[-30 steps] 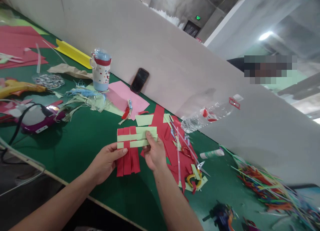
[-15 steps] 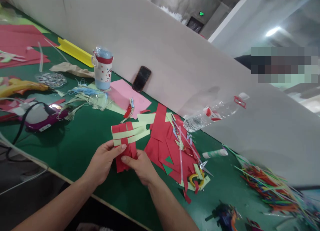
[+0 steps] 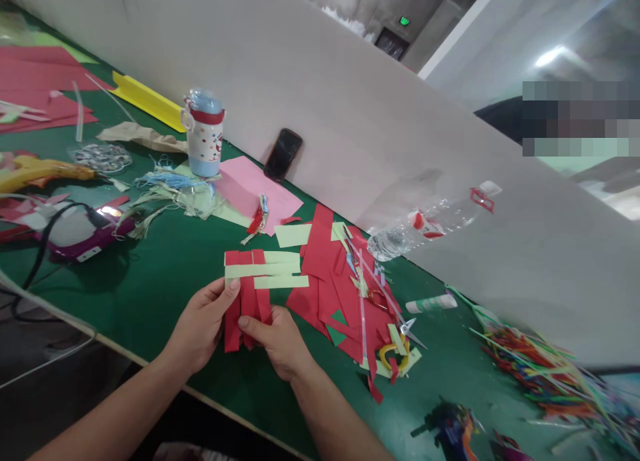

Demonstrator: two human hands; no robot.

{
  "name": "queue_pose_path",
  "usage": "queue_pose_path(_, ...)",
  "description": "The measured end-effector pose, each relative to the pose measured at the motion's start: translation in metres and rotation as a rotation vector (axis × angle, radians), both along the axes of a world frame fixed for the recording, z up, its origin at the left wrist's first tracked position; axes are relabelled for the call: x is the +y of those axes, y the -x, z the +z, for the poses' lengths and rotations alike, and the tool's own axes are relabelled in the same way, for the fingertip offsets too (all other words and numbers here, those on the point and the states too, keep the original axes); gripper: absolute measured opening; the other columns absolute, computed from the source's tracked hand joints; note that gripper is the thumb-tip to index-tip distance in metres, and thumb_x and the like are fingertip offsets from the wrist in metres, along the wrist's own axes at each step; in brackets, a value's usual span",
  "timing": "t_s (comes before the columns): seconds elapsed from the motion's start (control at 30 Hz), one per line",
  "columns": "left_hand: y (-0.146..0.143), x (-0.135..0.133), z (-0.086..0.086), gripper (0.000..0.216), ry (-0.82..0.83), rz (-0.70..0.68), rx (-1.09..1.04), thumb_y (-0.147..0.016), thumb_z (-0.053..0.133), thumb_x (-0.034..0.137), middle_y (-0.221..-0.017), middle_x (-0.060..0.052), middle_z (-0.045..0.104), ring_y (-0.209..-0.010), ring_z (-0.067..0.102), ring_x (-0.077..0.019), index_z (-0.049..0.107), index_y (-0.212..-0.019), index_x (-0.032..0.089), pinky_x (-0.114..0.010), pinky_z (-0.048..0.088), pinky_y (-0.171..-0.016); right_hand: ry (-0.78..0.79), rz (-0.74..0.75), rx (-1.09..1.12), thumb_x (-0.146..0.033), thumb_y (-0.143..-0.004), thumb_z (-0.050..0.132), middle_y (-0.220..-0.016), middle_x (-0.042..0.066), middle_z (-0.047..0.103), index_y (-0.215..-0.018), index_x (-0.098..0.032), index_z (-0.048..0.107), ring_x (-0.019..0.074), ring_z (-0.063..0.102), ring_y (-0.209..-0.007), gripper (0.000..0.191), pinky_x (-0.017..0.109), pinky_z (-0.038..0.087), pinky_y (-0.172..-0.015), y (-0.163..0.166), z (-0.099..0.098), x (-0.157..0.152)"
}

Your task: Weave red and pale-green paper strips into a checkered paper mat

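Between my two hands are red paper strips (image 3: 249, 301), side by side and crossed near the top by pale green paper strips (image 3: 270, 269). My left hand (image 3: 203, 321) pinches the left edge, its thumb on the front at the lowest green strip. My right hand (image 3: 277, 334) grips the lower right part, thumb across the front; its other fingers are hidden behind the paper. The green strips stick out to the right. Just beyond lies a pile of red paper pieces (image 3: 325, 284) with yellow-handled scissors (image 3: 395, 354) on its right end.
Behind are a phone (image 3: 283, 154) leaning on the grey partition (image 3: 360, 134), a cup (image 3: 205, 138) and a water bottle (image 3: 430, 224). Left lie a yellow glue gun (image 3: 50, 172) and a purple corded device (image 3: 90, 238). Bundled coloured sticks (image 3: 540, 361) lie right, by a paper roll (image 3: 431, 304).
The lower green strip's loose end has swung down and lies more level, sticking out further right. The red strips have shifted slightly; both hands keep hold.
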State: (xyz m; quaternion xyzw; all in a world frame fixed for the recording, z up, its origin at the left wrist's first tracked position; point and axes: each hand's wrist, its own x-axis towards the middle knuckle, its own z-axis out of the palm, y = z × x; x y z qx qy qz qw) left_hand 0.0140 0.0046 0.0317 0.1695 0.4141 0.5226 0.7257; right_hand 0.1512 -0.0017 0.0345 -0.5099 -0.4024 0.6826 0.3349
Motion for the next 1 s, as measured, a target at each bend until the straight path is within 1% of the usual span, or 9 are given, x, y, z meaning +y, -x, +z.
queue_pose_path(0.13,-0.001,-0.001,0.001,0.054,-0.001,0.031,0.003,-0.071,0.081,0.048,-0.088,-0.002,0.076,-0.069,0.072,-0.019,0.063,-0.114,0.02,-0.026,0.058,-0.054,0.006,-0.008,0.007,-0.053,-0.063,0.084,-0.064,-0.001,0.061,-0.081,-0.016,0.071,0.0114,0.048,-0.053,0.044,0.025,0.041,-0.055,0.003,-0.002,-0.002)
queue_pose_path(0.23,0.001,-0.002,0.002,0.055,-0.007,0.012,0.002,-0.071,0.08,0.05,-0.089,-0.002,0.076,-0.066,0.071,-0.0181,0.062,-0.115,0.021,-0.025,0.058,-0.051,-0.005,-0.006,0.005,-0.053,-0.064,0.083,-0.06,-0.001,0.059,-0.076,-0.015,0.069,0.0113,0.048,-0.052,0.042,0.025,0.04,-0.054,0.005,-0.002,-0.002)
queue_pose_path(0.3,0.005,-0.003,0.003,0.055,-0.009,-0.034,0.0,-0.068,0.082,0.048,-0.087,-0.003,0.076,-0.06,0.069,-0.0179,0.062,-0.112,0.021,-0.027,0.057,-0.048,-0.017,0.003,0.001,-0.052,-0.066,0.082,-0.056,-0.002,0.057,-0.069,-0.016,0.067,0.0109,0.047,-0.051,0.039,0.025,0.038,-0.053,0.006,-0.001,-0.002)
queue_pose_path(0.4,0.011,-0.004,0.003,0.05,-0.006,-0.133,0.002,-0.062,0.087,0.039,-0.081,-0.005,0.075,-0.054,0.067,-0.0189,0.065,-0.101,0.018,-0.032,0.058,-0.046,-0.023,0.034,0.001,-0.052,-0.067,0.082,-0.055,-0.003,0.056,-0.069,-0.017,0.067,0.0105,0.046,-0.05,0.038,0.025,0.037,-0.052,0.008,0.002,-0.003)
queue_pose_path(0.5,0.014,-0.003,0.003,0.044,-0.004,-0.198,0.019,-0.063,0.087,0.036,-0.077,-0.007,0.075,-0.055,0.067,-0.0208,0.069,-0.097,0.015,-0.033,0.058,-0.044,-0.024,0.069,-0.004,-0.052,-0.067,0.081,-0.053,-0.003,0.055,-0.064,-0.017,0.065,0.0105,0.046,-0.05,0.038,0.025,0.037,-0.052,0.009,0.001,-0.006)
queue_pose_path(0.63,0.015,-0.001,0.004,0.037,-0.008,-0.171,0.049,-0.067,0.085,0.035,-0.082,-0.007,0.076,-0.064,0.07,-0.0206,0.072,-0.095,0.014,-0.03,0.06,-0.054,-0.01,0.105,-0.011,-0.051,-0.066,0.08,-0.052,-0.003,0.054,-0.062,-0.016,0.064,0.0105,0.046,-0.048,0.038,0.025,0.037,-0.051,0.011,-0.004,-0.011)
queue_pose_path(0.7,0.016,-0.001,0.003,0.036,-0.01,-0.158,0.057,-0.067,0.085,0.035,-0.082,-0.007,0.077,-0.063,0.07,-0.0189,0.074,-0.094,0.014,-0.029,0.061,-0.059,-0.002,0.114,-0.013,-0.052,-0.066,0.08,-0.052,-0.003,0.055,-0.064,-0.016,0.065,0.0105,0.047,-0.048,0.039,0.025,0.037,-0.05,0.011,-0.006,-0.012)
queue_pose_path(0.83,0.018,-0.001,0.001,0.037,-0.021,-0.163,0.06,-0.068,0.084,0.036,-0.081,-0.007,0.077,-0.066,0.07,-0.0182,0.075,-0.096,0.014,-0.027,0.06,-0.06,0.011,0.128,-0.02,-0.054,-0.066,0.08,-0.053,-0.002,0.056,-0.065,-0.015,0.064,0.0106,0.048,-0.048,0.042,0.025,0.038,-0.051,0.01,-0.005,-0.014)
queue_pose_path(1.0,0.021,0.0,-0.002,0.037,-0.043,-0.192,0.066,-0.071,0.082,0.038,-0.084,-0.008,0.077,-0.075,0.071,-0.0186,0.074,-0.098,0.014,-0.027,0.059,-0.069,0.022,0.129,-0.035,-0.058,-0.064,0.08,-0.055,-0.002,0.058,-0.066,-0.015,0.064,0.0102,0.048,-0.049,0.046,0.024,0.04,-0.052,0.012,-0.005,-0.016)
